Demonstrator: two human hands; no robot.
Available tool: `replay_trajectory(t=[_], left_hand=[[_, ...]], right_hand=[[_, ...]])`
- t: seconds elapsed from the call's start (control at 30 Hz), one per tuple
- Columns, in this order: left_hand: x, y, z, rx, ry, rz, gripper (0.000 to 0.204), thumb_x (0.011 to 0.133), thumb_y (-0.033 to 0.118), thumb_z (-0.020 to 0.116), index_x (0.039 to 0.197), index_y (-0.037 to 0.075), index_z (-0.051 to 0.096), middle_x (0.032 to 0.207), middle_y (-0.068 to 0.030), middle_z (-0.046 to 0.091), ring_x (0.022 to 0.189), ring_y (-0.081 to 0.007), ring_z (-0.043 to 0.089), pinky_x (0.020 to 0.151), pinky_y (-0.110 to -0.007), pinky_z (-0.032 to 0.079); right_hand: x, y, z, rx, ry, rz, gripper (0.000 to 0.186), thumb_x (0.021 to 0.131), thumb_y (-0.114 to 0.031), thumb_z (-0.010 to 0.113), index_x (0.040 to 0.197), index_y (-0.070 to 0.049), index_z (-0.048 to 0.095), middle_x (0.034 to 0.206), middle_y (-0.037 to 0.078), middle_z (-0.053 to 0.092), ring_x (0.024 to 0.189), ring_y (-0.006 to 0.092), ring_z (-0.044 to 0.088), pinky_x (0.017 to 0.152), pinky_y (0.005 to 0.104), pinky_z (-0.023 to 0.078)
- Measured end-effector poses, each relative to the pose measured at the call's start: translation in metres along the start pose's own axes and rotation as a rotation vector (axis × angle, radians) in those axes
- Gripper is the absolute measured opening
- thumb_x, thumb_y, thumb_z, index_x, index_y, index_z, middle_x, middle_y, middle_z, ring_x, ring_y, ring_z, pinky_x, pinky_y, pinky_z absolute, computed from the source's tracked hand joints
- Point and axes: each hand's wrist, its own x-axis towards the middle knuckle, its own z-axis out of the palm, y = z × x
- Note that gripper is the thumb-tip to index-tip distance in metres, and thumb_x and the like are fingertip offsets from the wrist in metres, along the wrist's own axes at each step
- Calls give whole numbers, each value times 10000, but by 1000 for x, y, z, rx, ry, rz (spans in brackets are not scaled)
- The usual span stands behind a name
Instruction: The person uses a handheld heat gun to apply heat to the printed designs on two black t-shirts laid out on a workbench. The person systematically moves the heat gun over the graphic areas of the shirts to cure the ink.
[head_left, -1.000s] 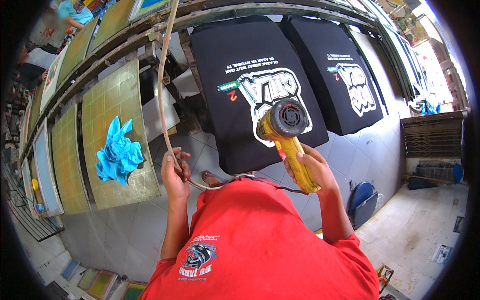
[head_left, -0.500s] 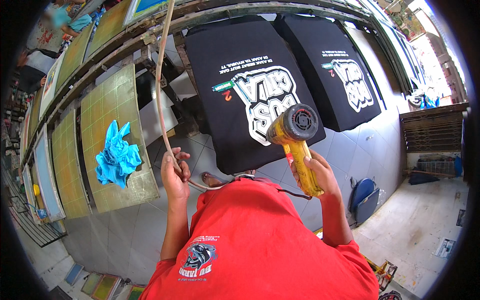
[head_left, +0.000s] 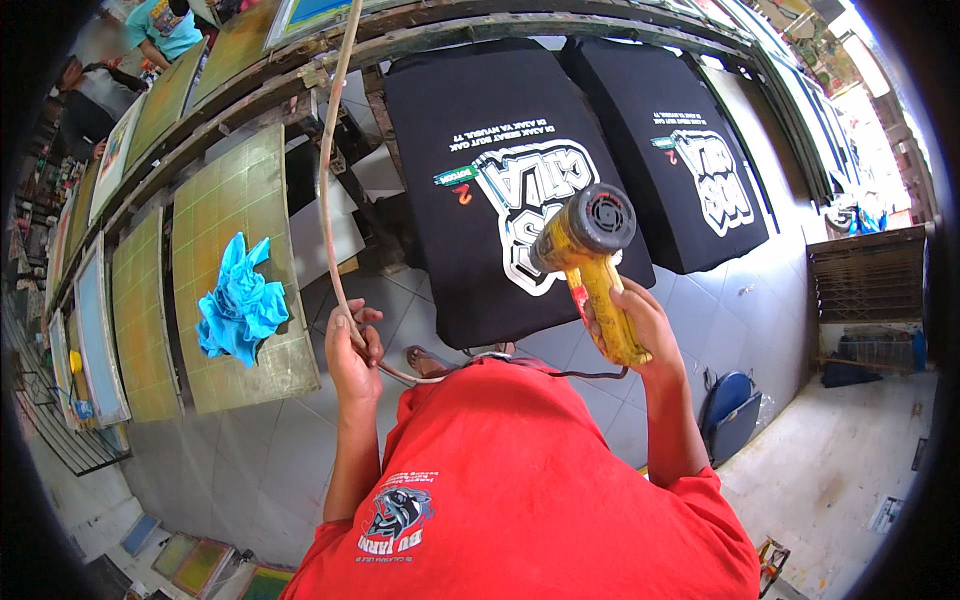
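Observation:
My right hand is wrapped round the handle of a yellow heat gun with a round black vented end. The gun is over the lower part of a black T-shirt laid flat on a board, covering some of its white print. In my left hand a pale cable is held between thumb and fingers; it runs up past the top of the view and down toward my waist. A dark cord hangs from the gun's handle. Right of the first shirt lies a second black T-shirt with similar print.
A crumpled blue cloth or plastic lies on a yellowish board at left. Wooden rails cross the far side. A blue folding chair stands at right on the tiled floor. Two people are at the far left.
The heat gun and my right hand have risen slightly, toward the far side. My left hand keeps its hold on the cable. The people at far left show more fully.

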Motion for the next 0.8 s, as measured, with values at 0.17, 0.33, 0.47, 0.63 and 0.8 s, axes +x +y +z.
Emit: replay_trajectory(t=[0.17, 0.33, 0.47, 0.63, 0.8], left_hand=[[-6, 0, -6, -8, 15, 36, 332, 944, 318, 386, 1078, 39, 505, 877, -119, 582, 453, -52, 374, 388, -193, 238], [-13, 2, -11, 4, 59, 41, 363, 944, 356, 380, 1101, 51, 502, 894, -92, 566, 441, -50, 341, 380, -193, 240], [-18, 1, -16, 3, 70, 61, 369, 944, 362, 385, 1099, 49, 504, 899, -92, 566, 439, -47, 336, 379, -195, 233], [-22, 4, -11, -18, 118, 61, 336, 948, 326, 379, 1076, 41, 502, 880, -111, 582, 454, -54, 377, 394, -196, 251], [-25, 1, -16, -32, 150, 77, 333, 947, 316, 378, 1083, 40, 505, 879, -110, 583, 454, -50, 382, 386, -190, 248]], right_hand=[[26, -6, -3, -30, 26, -16, 362, 907, -246, 491, 1160, 12, 475, 836, 88, 565, 658, 138, 555, 525, 262, 479], [51, -14, -14, 22, 65, -66, 354, 899, -241, 511, 1130, 25, 479, 833, 96, 572, 652, 147, 567, 525, 261, 486], [62, -26, -8, -1, 15, -20, 336, 898, -232, 511, 1100, 35, 490, 825, 99, 574, 639, 149, 567, 527, 271, 488], [79, -34, 23, -31, 4, -14, 320, 900, -232, 505, 1080, 33, 506, 818, 98, 575, 639, 148, 567, 518, 281, 484], [108, -45, 40, -84, -117, -3, 304, 903, -246, 502, 1060, 14, 511, 818, 96, 576, 644, 146, 566, 524, 270, 480]])
